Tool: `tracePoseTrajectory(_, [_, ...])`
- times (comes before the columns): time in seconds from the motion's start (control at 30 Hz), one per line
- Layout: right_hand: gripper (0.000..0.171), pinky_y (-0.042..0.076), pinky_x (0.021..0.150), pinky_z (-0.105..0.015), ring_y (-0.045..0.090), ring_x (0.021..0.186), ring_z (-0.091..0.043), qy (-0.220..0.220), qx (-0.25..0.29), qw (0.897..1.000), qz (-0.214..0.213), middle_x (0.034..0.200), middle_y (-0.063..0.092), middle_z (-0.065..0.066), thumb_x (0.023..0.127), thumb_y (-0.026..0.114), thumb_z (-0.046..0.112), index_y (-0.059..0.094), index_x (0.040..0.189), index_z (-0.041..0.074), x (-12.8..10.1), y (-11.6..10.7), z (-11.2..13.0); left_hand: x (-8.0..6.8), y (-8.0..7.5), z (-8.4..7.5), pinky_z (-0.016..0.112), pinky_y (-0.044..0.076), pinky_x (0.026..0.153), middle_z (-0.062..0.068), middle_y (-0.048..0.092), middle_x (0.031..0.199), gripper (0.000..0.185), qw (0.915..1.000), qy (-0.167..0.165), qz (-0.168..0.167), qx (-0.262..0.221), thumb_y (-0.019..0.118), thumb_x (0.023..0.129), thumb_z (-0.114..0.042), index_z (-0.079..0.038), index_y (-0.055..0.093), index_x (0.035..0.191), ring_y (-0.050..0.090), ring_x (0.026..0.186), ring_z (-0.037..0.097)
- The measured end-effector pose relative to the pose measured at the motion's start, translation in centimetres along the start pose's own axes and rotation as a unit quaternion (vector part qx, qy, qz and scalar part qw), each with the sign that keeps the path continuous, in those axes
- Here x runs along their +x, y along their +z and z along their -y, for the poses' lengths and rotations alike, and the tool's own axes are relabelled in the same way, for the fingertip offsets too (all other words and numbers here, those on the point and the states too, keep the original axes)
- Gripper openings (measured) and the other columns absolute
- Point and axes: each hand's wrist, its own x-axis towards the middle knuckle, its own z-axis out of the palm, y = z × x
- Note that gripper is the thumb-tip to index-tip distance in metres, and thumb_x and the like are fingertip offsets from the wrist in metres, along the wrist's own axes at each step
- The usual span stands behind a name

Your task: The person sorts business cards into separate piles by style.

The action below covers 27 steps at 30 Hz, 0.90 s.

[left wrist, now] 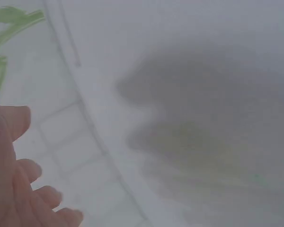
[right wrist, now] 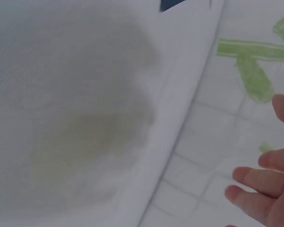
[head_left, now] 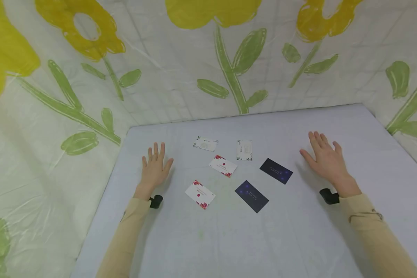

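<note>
My left hand (head_left: 154, 168) hovers at the left of the table with its fingers spread and nothing in it. On the right side my right hand (head_left: 326, 157) is held out the same way, palm down. Between them lie several cards. A white card with red flowers (head_left: 200, 194) is nearest the left hand, and a similar red-flowered card (head_left: 223, 166) lies farther back. Two white cards with green leaf corners, one lying sideways (head_left: 206, 143) and one lengthwise (head_left: 244, 150), are at the back. A dark blue card (head_left: 276, 171) is nearest the right hand; another dark card (head_left: 251, 196) lies nearer the front.
A pale cloth covers the table (head_left: 208, 247). Behind it and at both sides hangs a white curtain (head_left: 173, 77) with yellow flowers and green leaves. Small black wrist cameras sit at the left wrist (head_left: 156, 201) and right wrist (head_left: 329, 196).
</note>
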Motion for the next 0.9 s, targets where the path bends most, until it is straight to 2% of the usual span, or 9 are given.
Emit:
tracePoseTrajectory(0.07, [0.056,0.028,0.092,-0.062,0.048,0.114,-0.045,-0.028,0.002,0.998,-0.058,0.126,0.047,-0.032,0.093,0.053,0.026,0.039,0.135,-0.009,0.1,-0.3,1.2,-0.4,-0.4,-0.4,0.059,0.008,0.106,0.024,0.008,0.151,0.065,0.9996,0.011,-0.010,-0.024,0.032,0.100,-0.041,-0.005,0.008,0.148,0.007,0.138,0.040])
tracePoseTrajectory(0.13, [0.043,0.039,0.080,-0.057,0.060,0.089,-0.044,-0.050,0.012,0.993,-0.111,0.108,0.059,-0.031,0.088,0.059,0.016,0.052,0.122,-0.011,0.3,-0.6,2.7,-0.8,-0.9,-1.0,0.055,0.022,0.104,0.027,0.029,0.143,0.060,0.9979,0.027,-0.019,-0.056,0.037,0.099,-0.036,-0.001,0.022,0.145,0.032,0.130,0.039])
tracePoseTrajectory(0.23, [0.028,0.047,0.062,-0.051,0.062,0.068,-0.039,-0.081,0.050,0.982,-0.160,0.090,0.066,-0.026,0.083,0.062,0.007,0.063,0.106,-0.010,0.5,-0.8,5.2,-1.5,-1.5,-2.1,0.048,0.043,0.090,0.023,0.055,0.123,0.047,0.9928,0.059,-0.027,-0.101,0.044,0.098,-0.029,0.002,0.044,0.135,0.056,0.105,0.033])
tracePoseTrajectory(0.33, [0.021,0.048,0.053,-0.045,0.061,0.065,-0.032,-0.112,0.089,0.976,-0.164,0.083,0.067,-0.021,0.081,0.064,0.002,0.065,0.099,-0.009,0.7,-0.5,7.7,-2.0,-1.8,-3.1,0.044,0.048,0.079,0.016,0.064,0.109,0.038,0.9869,0.098,-0.010,-0.128,0.048,0.097,-0.023,0.001,0.053,0.127,0.060,0.092,0.027])
tracePoseTrajectory(0.4, [0.019,0.049,0.053,-0.041,0.062,0.070,-0.029,-0.126,0.115,0.975,-0.142,0.082,0.066,-0.018,0.081,0.065,0.002,0.066,0.098,-0.008,0.7,0.0,9.5,-2.3,-1.7,-3.6,0.043,0.048,0.082,0.013,0.063,0.112,0.035,0.9820,0.120,0.015,-0.145,0.050,0.096,-0.020,0.001,0.055,0.124,0.058,0.099,0.026])
tracePoseTrajectory(0.53, [0.020,0.050,0.059,-0.035,0.061,0.074,-0.024,-0.136,0.154,0.977,-0.050,0.085,0.065,-0.012,0.083,0.067,0.007,0.066,0.098,-0.005,0.4,1.3,13.4,-2.7,-1.1,-4.3,0.043,0.045,0.089,0.013,0.060,0.117,0.034,0.9707,0.155,0.078,-0.166,0.053,0.095,-0.016,0.002,0.055,0.124,0.055,0.104,0.025])
tracePoseTrajectory(0.67, [0.020,0.050,0.064,-0.030,0.060,0.076,-0.020,-0.159,0.181,0.970,0.041,0.087,0.064,-0.010,0.083,0.068,0.011,0.065,0.098,-0.003,0.1,3.2,17.3,-3.0,-0.3,-4.8,0.042,0.042,0.093,0.015,0.057,0.121,0.035,0.9595,0.191,0.125,-0.165,0.058,0.091,-0.009,0.003,0.054,0.124,0.053,0.109,0.027])
tracePoseTrajectory(0.77, [0.022,0.050,0.066,-0.029,0.060,0.079,-0.019,-0.168,0.183,0.962,0.113,0.090,0.063,-0.010,0.085,0.067,0.015,0.064,0.099,-0.002,-0.1,4.9,19.9,-3.0,0.4,-4.9,0.041,0.042,0.093,0.015,0.056,0.120,0.039,0.9504,0.219,0.149,-0.163,0.062,0.087,-0.004,0.004,0.053,0.124,0.052,0.110,0.029])
tracePoseTrajectory(0.9, [0.027,0.049,0.068,-0.031,0.058,0.080,-0.018,-0.145,0.160,0.956,0.199,0.091,0.060,-0.008,0.085,0.067,0.021,0.062,0.101,0.000,-0.2,6.9,22.7,-2.8,1.3,-5.2,0.039,0.041,0.095,0.013,0.054,0.120,0.045,0.9444,0.243,0.166,-0.147,0.068,0.080,-0.001,0.003,0.054,0.123,0.050,0.111,0.025])
